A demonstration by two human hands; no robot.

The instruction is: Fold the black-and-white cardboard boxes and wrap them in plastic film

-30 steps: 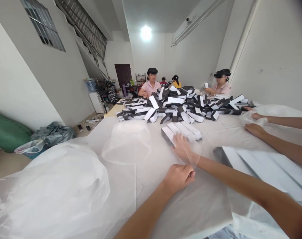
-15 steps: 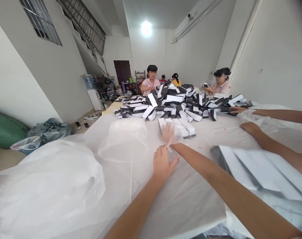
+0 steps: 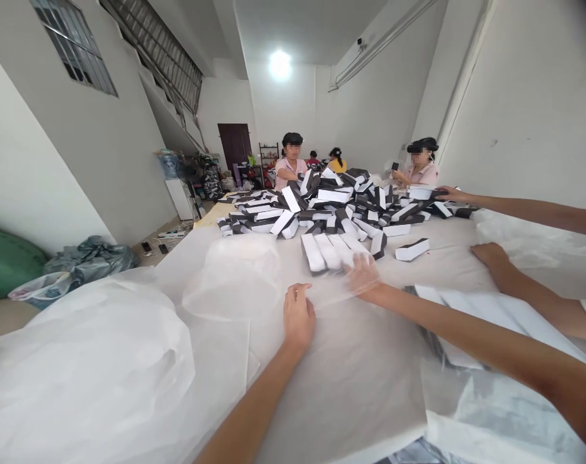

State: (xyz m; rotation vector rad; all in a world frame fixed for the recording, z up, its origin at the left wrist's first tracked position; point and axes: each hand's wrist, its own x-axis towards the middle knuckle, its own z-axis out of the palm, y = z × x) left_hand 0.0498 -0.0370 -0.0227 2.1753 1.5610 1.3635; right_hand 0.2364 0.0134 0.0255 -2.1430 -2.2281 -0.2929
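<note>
Near the middle of the table, my left hand has its fingers curled together at the edge of a thin clear plastic bag. The bag stretches right towards my right hand, where film lies over the fingers and wrist. Motion smears that hand, so its grip is unclear. It is beside the right end of a row of several white-topped, dark-sided pieces. One loose white and black piece lies to the right of the row.
Behind is a large heap of black and white pieces. White plastic bags cover the left side. Bagged pieces lie at right, under my right forearm. A co-worker's hands reach in from the right; other people sit beyond the heap.
My right hand has moved right, off the top of the row, and the film has stretched with it. My left hand has shifted slightly left. A loose piece now lies right of the row.
</note>
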